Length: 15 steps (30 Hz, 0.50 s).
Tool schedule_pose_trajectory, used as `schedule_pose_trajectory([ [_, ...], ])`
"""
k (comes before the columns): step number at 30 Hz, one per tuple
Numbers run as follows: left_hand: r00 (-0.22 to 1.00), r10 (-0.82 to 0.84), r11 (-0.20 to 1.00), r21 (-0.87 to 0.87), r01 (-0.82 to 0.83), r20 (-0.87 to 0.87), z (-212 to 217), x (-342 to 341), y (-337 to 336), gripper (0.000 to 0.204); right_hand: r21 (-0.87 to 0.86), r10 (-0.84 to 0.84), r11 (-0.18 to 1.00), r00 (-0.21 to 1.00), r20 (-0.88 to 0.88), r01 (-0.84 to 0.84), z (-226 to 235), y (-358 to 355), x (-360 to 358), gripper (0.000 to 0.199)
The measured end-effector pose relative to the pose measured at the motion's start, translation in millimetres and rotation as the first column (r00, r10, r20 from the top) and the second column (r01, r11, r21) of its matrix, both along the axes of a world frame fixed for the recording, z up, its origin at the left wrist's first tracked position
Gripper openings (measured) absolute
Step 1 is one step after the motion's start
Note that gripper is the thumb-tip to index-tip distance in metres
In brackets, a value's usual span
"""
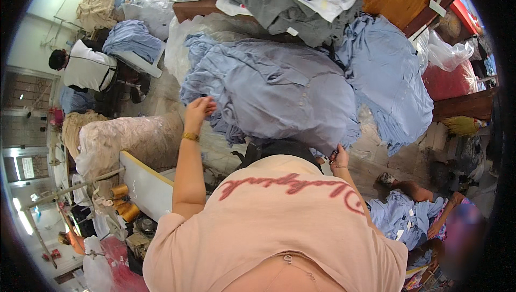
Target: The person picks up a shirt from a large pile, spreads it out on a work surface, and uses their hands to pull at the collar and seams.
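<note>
A light blue shirt with small buttons lies spread on top of a heap of blue garments in front of me. At the heap's left edge is my left hand, fingers bent and drawn together; what they hold, if anything, is too small to make out. My right hand is closed at the shirt's near right corner, with the cloth's edge at its fingers. Something small and dark shows by those fingers, its kind unclear.
Grey and white garments are piled beyond the heap. More blue garments hang at the right. A wrapped beige bundle and a white board stand left. Other people sit at far left and lower right.
</note>
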<state>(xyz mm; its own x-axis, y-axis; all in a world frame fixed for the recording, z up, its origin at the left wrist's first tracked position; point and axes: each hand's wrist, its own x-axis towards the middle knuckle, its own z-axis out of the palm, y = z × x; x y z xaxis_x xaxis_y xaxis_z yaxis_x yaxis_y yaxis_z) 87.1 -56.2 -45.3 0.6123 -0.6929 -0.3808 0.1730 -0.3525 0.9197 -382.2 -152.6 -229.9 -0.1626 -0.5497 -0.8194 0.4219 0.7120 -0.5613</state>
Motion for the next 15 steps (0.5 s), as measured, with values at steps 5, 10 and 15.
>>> schedule_pose_trajectory([
  [5,0.982,0.037,0.985,-0.173,-0.004,0.186,-25.9,7.3,-37.8,0.026,-0.204,-0.039,0.979,0.977,-0.211,-0.005,16.9,18.6,2.0,0.018],
  [10,0.833,-0.315,0.949,0.155,0.274,0.455,-16.4,5.4,-75.5,0.029,-0.041,0.06,0.996,0.956,-0.286,-0.075,50.0,19.2,-19.7,0.017],
  [15,0.945,-0.32,0.895,-0.306,0.325,0.067,-11.4,7.0,-69.8,0.021,-0.141,0.154,0.974,0.975,-0.16,-0.177,107.2,19.9,-22.3,0.02],
])
